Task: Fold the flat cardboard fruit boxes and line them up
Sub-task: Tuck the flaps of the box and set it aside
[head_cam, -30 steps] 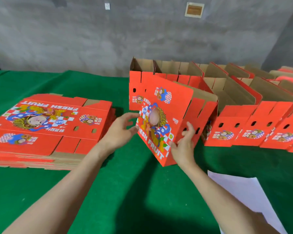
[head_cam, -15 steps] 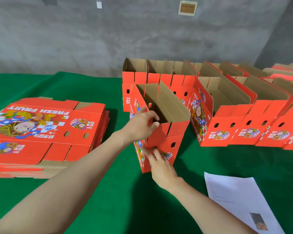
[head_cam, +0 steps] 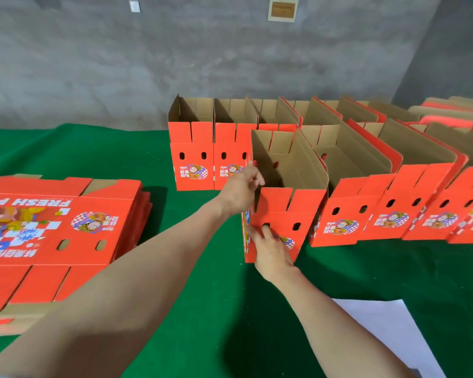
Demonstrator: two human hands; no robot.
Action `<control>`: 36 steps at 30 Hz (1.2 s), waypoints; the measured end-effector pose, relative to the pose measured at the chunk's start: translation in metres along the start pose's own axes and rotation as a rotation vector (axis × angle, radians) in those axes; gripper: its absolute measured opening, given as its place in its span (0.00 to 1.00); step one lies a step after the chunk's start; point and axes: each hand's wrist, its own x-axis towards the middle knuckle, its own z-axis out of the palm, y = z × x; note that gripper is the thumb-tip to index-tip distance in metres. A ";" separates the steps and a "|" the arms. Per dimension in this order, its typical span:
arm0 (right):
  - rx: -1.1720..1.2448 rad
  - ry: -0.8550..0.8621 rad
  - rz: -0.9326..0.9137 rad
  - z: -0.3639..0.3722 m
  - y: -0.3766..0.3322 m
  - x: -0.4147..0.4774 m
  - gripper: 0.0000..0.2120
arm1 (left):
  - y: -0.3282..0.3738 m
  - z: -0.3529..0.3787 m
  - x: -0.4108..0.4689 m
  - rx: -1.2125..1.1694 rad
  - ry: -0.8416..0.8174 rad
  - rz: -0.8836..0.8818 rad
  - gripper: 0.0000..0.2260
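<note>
Worktable seen from the head camera. The held box [head_cam: 290,203], an erected red cardboard fruit carton with brown inner walls, stands upright and open-topped on the green cloth [head_cam: 202,301]. It stands at the left end of the front row of folded boxes [head_cam: 372,211], just beside its right-hand neighbour and in front of the back row of folded boxes [head_cam: 191,159].

The left hand [head_cam: 241,188] reaches in from the left. Its fingers are curled over the top edge of the carton's left wall and grip it. The right hand [head_cam: 272,251] lies against the near end panel with fingers extended and pressing. One fingertip is at the left of the panel's two oval holes, and whether it enters the hole cannot be told.

Each end panel bears a small round label with a checkered pattern, a cartoon figure and Chinese characters too small to read with certainty.

At left lies the stack of flat boxes [head_cam: 74,230]. Its top sheet is printed upside down to the viewer with "FRESH FR", the rest being cut off by the frame edge.

A blank white sheet of paper [head_cam: 388,331] lies on the cloth at lower right. The grey wall [head_cam: 175,64] carries a framed plaque [head_cam: 281,9], which is illegible.
</note>
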 end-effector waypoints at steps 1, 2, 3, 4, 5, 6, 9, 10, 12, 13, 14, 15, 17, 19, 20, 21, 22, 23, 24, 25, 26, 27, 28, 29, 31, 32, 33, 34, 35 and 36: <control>-0.002 0.007 0.015 0.000 0.008 0.005 0.41 | 0.001 0.005 0.008 -0.007 -0.028 -0.010 0.11; -0.003 0.016 0.036 -0.001 0.017 0.011 0.40 | 0.003 0.009 0.015 -0.024 -0.073 -0.026 0.14; -0.006 0.027 0.061 -0.003 0.027 0.017 0.39 | 0.005 0.015 0.021 -0.058 -0.130 -0.044 0.20; -0.014 0.038 0.087 -0.005 0.038 0.022 0.39 | 0.007 0.020 0.025 -0.100 -0.192 -0.061 0.25; -0.031 0.044 0.108 -0.007 0.048 0.028 0.39 | 0.008 0.026 0.029 -0.135 -0.241 -0.069 0.29; -0.051 0.043 0.119 -0.009 0.056 0.033 0.40 | 0.007 0.030 0.032 -0.148 -0.266 -0.068 0.32; -0.059 0.029 0.140 -0.009 0.066 0.046 0.41 | -0.008 0.032 0.038 -0.155 -0.208 -0.084 0.31; -0.053 0.028 0.146 -0.009 0.067 0.050 0.41 | -0.017 0.028 0.039 -0.151 -0.164 -0.101 0.30; -0.052 0.021 0.156 -0.008 0.069 0.056 0.42 | -0.037 0.016 0.037 -0.107 -0.087 -0.144 0.27; -0.056 0.015 0.164 -0.007 0.070 0.059 0.43 | -0.048 0.008 0.035 -0.082 -0.060 -0.168 0.25; -0.057 0.012 0.175 -0.008 0.072 0.061 0.44 | -0.058 -0.001 0.031 -0.061 -0.037 -0.188 0.24; -0.051 0.011 0.189 -0.009 0.073 0.063 0.45 | -0.068 -0.011 0.028 -0.034 -0.011 -0.203 0.23; -0.017 0.002 0.222 -0.009 0.072 0.066 0.46 | -0.084 -0.031 0.019 0.044 0.047 -0.226 0.21; 0.059 -0.027 0.257 -0.011 0.065 0.067 0.45 | -0.097 -0.050 0.009 0.111 0.092 -0.244 0.21; 0.110 -0.039 0.283 -0.012 0.060 0.066 0.44 | -0.102 -0.058 0.003 0.133 0.106 -0.254 0.21; 0.177 -0.040 0.313 -0.014 0.055 0.065 0.43 | -0.106 -0.064 -0.002 0.149 0.117 -0.264 0.21; 0.259 -0.022 0.342 -0.016 0.050 0.063 0.40 | -0.110 -0.069 -0.007 0.163 0.125 -0.273 0.21; 0.347 0.019 0.365 -0.018 0.044 0.061 0.38 | -0.112 -0.074 -0.012 0.182 0.127 -0.281 0.21; 0.424 0.086 0.378 -0.019 0.038 0.058 0.34 | -0.114 -0.077 -0.017 0.204 0.124 -0.288 0.21; 0.482 0.171 0.384 -0.021 0.031 0.054 0.31 | -0.115 -0.079 -0.023 0.225 0.121 -0.295 0.22; 0.524 0.264 0.379 -0.022 0.024 0.048 0.27 | -0.117 -0.082 -0.031 0.242 0.119 -0.303 0.22; 0.559 0.343 0.358 -0.022 0.016 0.043 0.24 | -0.119 -0.086 -0.042 0.264 0.115 -0.306 0.23; 0.586 0.385 0.321 -0.021 0.007 0.037 0.22 | -0.125 -0.090 -0.053 0.308 0.113 -0.300 0.24; 0.603 0.377 0.272 -0.020 -0.001 0.031 0.20 | -0.133 -0.096 -0.066 0.378 0.117 -0.293 0.24; 0.608 0.262 0.175 -0.014 -0.017 0.022 0.17 | -0.156 -0.115 -0.093 0.540 0.165 -0.327 0.26; 0.604 0.191 0.139 -0.012 -0.025 0.019 0.16 | -0.168 -0.128 -0.106 0.609 0.211 -0.389 0.27; 0.601 0.130 0.111 -0.012 -0.033 0.016 0.15 | -0.181 -0.144 -0.120 0.680 0.257 -0.470 0.28; 0.600 0.082 0.088 -0.011 -0.042 0.013 0.14 | -0.194 -0.160 -0.134 0.756 0.281 -0.554 0.29; 0.601 0.040 0.069 -0.012 -0.051 0.011 0.14 | -0.206 -0.175 -0.148 0.828 0.278 -0.630 0.29; 0.598 0.003 0.050 -0.011 -0.061 0.009 0.13 | -0.219 -0.189 -0.161 0.885 0.260 -0.690 0.29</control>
